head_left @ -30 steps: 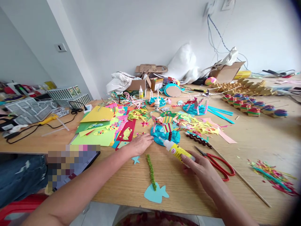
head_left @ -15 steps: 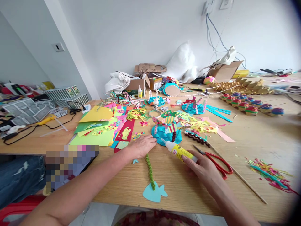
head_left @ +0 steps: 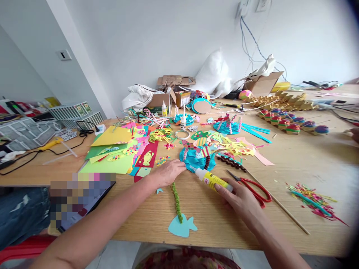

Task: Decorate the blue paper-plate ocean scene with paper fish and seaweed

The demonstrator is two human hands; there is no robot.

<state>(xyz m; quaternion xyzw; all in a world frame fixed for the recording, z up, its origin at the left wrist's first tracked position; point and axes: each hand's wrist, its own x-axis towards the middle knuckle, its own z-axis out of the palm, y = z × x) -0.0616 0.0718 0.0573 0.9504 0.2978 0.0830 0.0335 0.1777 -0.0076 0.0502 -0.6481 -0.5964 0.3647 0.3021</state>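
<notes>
In the head view, my right hand (head_left: 237,192) is wrapped round a yellow glue bottle (head_left: 211,179) with a white cap end. The bottle lies tilted, its nozzle at the front of a round blue crepe-paper base (head_left: 193,160). My left hand (head_left: 170,172) has its fingers closed at the left edge of this base; the fingertips are partly hidden. Striped paper fish (head_left: 204,152) and twisted stems stand on the base. Below my left hand lies a green fuzzy pipe cleaner (head_left: 176,201), its lower end over a light blue paper fish (head_left: 182,228).
Red-handled scissors (head_left: 255,190) and a wooden stick (head_left: 288,214) lie right of my right hand. Coloured paper sheets (head_left: 108,160) are stacked at left. Paper scraps (head_left: 311,201) lie at right. Another person's hand (head_left: 355,134) shows at the right edge; a person's leg (head_left: 24,213) is at left.
The view has shifted slightly. Both hands keep nearly the same place at the blue base, the glue bottle still in my right hand. Another person's hand has appeared at the right edge.
</notes>
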